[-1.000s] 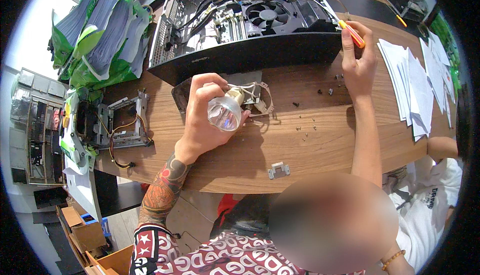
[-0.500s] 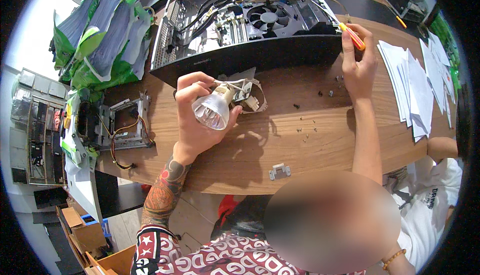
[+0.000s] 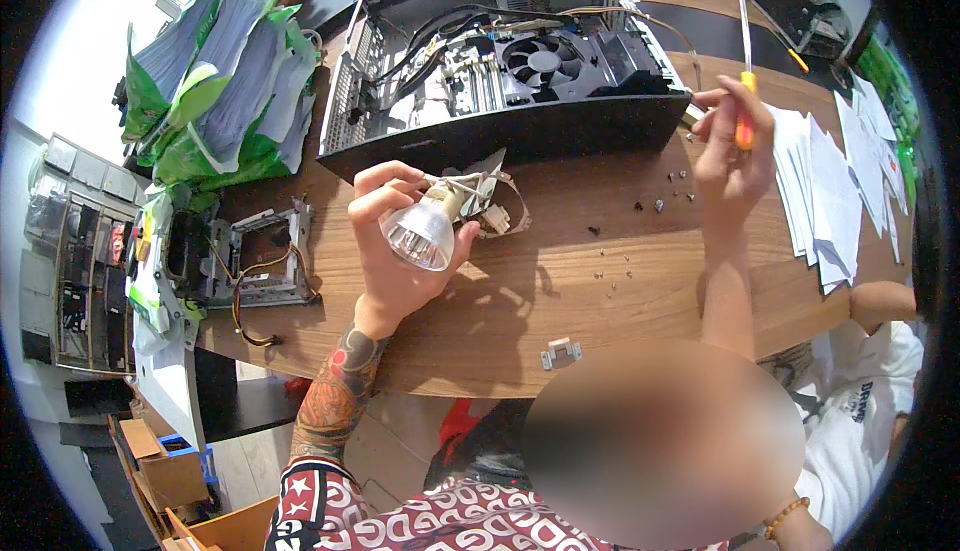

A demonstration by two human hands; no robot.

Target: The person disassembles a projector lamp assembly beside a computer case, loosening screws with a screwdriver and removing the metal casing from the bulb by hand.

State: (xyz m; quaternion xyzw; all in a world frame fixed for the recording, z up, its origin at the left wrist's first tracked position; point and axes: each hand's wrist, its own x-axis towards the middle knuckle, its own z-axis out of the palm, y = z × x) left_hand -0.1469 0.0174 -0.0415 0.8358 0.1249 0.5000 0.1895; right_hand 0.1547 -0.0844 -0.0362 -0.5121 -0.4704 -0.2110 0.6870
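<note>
My left hand (image 3: 395,251) is closed around a reflector lamp bulb (image 3: 420,236), its glass cup tilted down toward me. Wires and a small white connector (image 3: 495,218) hang from the lamp's back, beside my fingers. In my right hand (image 3: 735,156) is a screwdriver (image 3: 747,111) with a yellow and orange handle, its metal shaft pointing up and away. Beyond both hands lies an opened black computer case (image 3: 500,131), with a fan (image 3: 543,61), cables and boards showing inside. The screwdriver is apart from the case, to the right of its corner.
Loose screws (image 3: 659,206) are scattered on the wooden table (image 3: 450,351), and a small metal bracket (image 3: 561,353) lies near its front edge. Paper sheets (image 3: 815,201) lie at right. A metal frame with wires (image 3: 260,256) and a green bag of papers (image 3: 225,81) occupy the left. Another person (image 3: 870,381) is at lower right.
My right hand has moved back from the case corner, to the right and nearer, and the screwdriver now points upward. My left hand still holds the lamp. The view has shifted slightly.
</note>
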